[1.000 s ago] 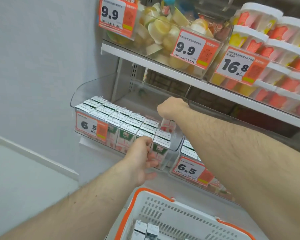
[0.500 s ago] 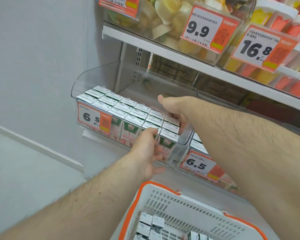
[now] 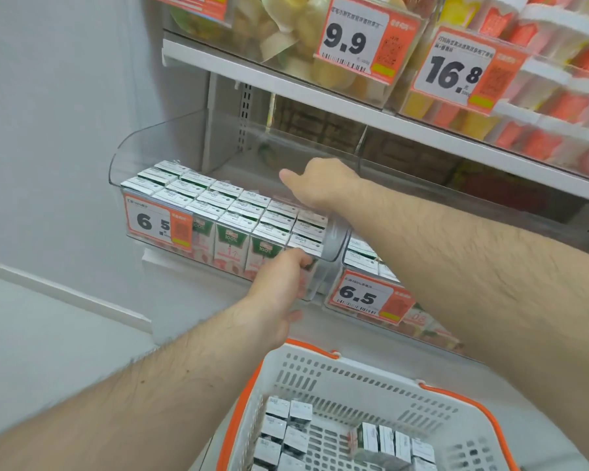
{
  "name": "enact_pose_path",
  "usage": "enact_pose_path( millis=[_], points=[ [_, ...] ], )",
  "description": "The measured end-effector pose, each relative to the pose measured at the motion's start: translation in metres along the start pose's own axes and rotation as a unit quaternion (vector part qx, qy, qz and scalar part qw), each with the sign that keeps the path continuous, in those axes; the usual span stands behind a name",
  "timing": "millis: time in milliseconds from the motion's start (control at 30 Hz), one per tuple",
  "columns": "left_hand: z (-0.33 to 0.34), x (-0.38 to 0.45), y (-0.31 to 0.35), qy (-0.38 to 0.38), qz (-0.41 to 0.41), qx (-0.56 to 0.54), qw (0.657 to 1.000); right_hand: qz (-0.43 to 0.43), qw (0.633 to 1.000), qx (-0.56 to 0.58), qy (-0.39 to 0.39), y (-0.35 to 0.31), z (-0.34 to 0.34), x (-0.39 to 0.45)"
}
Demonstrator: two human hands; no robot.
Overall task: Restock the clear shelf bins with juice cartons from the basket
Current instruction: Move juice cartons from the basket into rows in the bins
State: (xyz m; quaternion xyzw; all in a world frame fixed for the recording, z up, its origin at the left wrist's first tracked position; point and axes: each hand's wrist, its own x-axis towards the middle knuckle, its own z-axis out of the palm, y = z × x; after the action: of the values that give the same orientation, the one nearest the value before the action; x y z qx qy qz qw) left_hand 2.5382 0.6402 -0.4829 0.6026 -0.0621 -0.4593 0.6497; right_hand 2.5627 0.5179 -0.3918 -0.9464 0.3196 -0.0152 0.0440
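Nearest, a white basket (image 3: 371,379) with orange handles holds loose juice cartons (image 3: 288,433) on its floor. Above it, the left hand (image 3: 279,290) reaches to the front right corner of the clear shelf bin (image 3: 157,147), its fingers curled against the clear front wall. The bin is packed with rows of cartons (image 3: 225,212) behind a 6.5 price tag (image 3: 157,222). Farther in, the right hand (image 3: 317,185) rests over the rear cartons, thumb out; its fingers are hidden, so I cannot tell their state.
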Motion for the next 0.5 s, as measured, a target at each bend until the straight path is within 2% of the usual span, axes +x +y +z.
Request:
enact_pose_path(
  millis=[67,133,300,500],
  points=[
    [0.007,-0.005,-0.009,-0.028,0.012,0.068,0.997,-0.057,0.991,0.049,0.108,0.009,0.004,-0.022],
    [0.018,-0.011,-0.018,-0.052,0.024,0.125,0.991,-0.105,0.978,0.083,0.163,0.023,0.013,-0.052],
    [0.044,-0.025,-0.038,-0.124,0.031,0.218,0.967,-0.143,0.936,0.181,0.264,0.058,0.027,-0.116],
    [0.078,-0.038,-0.074,-0.196,0.066,0.342,0.917,-0.144,0.91,0.193,0.337,0.109,0.054,-0.173]
  ],
)
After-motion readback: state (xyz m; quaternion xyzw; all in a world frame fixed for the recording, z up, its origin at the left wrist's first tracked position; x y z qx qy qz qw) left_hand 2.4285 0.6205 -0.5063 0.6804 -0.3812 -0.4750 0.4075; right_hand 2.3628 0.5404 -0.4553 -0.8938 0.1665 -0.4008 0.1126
